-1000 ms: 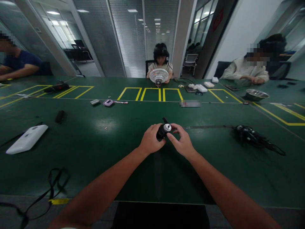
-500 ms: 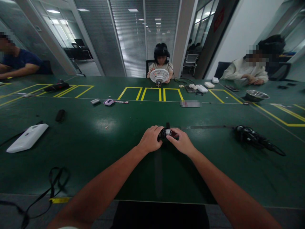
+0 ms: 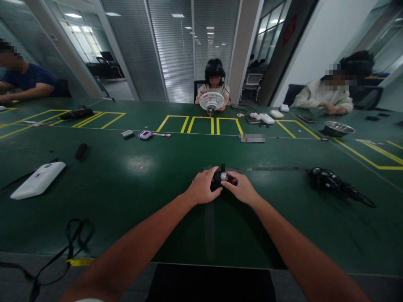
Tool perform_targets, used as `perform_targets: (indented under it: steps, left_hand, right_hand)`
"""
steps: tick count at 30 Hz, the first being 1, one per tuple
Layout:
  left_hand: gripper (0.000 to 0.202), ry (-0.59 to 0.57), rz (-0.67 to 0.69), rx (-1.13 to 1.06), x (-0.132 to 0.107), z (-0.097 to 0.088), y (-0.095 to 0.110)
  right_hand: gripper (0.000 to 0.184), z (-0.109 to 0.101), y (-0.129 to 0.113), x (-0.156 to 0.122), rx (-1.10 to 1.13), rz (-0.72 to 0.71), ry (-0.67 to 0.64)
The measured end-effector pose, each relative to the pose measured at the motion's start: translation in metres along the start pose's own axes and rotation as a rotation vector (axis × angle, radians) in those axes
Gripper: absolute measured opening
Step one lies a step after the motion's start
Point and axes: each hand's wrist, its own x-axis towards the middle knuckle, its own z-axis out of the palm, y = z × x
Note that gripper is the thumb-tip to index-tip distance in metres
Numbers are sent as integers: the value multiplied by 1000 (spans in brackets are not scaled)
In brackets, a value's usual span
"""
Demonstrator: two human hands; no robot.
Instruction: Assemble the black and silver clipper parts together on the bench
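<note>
Between my hands, just above or on the green table [image 3: 176, 226], is a small black object with a silvery part [image 3: 223, 176] and a narrow black tab standing up from it. Its kind cannot be made out. My left hand [image 3: 204, 186] wraps round its left side, the thumb underneath and the fingers over the top, hiding much of it. With thumb and fingers my right hand [image 3: 241, 186] grips the right end, where something dark reddish shows between the fingers.
A black cable bundle [image 3: 338, 184] lies to the right. On the left are a white flat device [image 3: 39, 180], a small black case [image 3: 81, 151] and a black strap [image 3: 68, 243]. Farther off lie a lilac gadget [image 3: 145, 134] and a metal bowl [image 3: 338, 128]. Opposite, a person holds a white fan [image 3: 211, 102].
My left hand has shifted slightly right and covers the black object from a little different angle. My right hand keeps its grip almost unmoved. The whole view has moved slightly.
</note>
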Motion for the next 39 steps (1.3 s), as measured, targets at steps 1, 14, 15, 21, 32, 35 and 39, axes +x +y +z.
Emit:
perform_targets:
  steps: [1, 14, 15, 21, 32, 35, 39]
  left_hand:
    - [74, -5, -13, -23, 0, 0, -1]
    - [57, -10, 4, -190, 8, -6, -3]
    - [55, -14, 8, -189, 9, -7, -3]
    - [52, -35, 4, -184, 11, -7, -6]
    - [41, -40, 3, 8, 9, -19, -10]
    - [39, -47, 7, 41, 8, -23, -16]
    - [37, -55, 21, 67, 9, -22, -18]
  right_hand:
    - [36, 0, 0, 0, 7, -2, -4]
    - [40, -5, 0, -2, 22, -98, -80]
    - [39, -5, 0, -2, 19, -103, -82]
    - [33, -4, -5, -3, -25, -114, -104]
    - [34, -104, 61, 8, -589, 119, 171]
    - [38, -153, 94, 1, -791, 447, 429]
    - [46, -187, 123, -11, -837, 700, 511]
